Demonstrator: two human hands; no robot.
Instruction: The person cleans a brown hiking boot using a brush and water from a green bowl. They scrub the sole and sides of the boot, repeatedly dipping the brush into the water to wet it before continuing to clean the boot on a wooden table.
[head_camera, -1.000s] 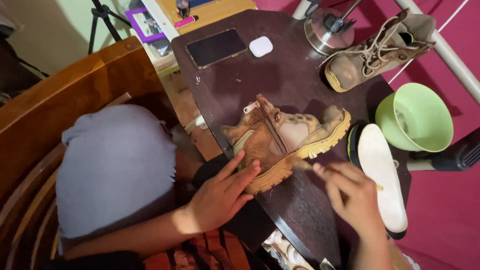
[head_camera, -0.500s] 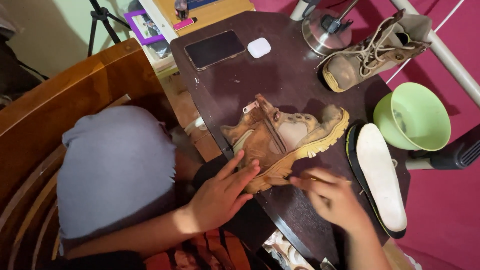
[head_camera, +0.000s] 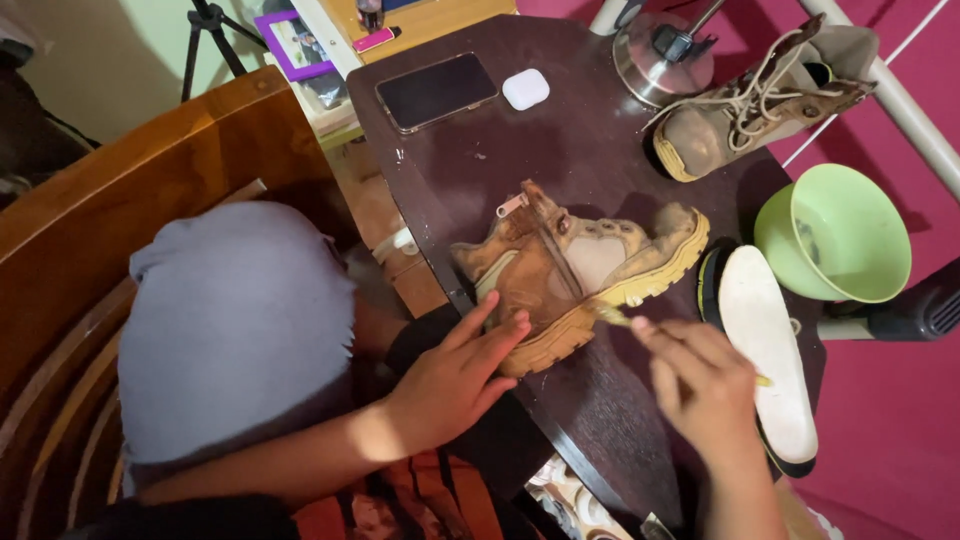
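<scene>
A dark table (head_camera: 600, 420) was crowded: a phone (head_camera: 437, 91) and a small white case (head_camera: 526, 88) were seen at the far side; a second boot (head_camera: 755, 105) and a metal pot (head_camera: 655, 60) at the far right; a green bowl (head_camera: 835, 235) and a white insole (head_camera: 765, 355) to the right. A tan boot (head_camera: 575, 270) was laid on its side mid-table, its long axis slanted, toe to the far right; the heel was pressed by the left hand (head_camera: 455, 375), fingers spread; a thin brush (head_camera: 610, 315) was pinched in the right hand (head_camera: 705, 390) against the sole.
</scene>
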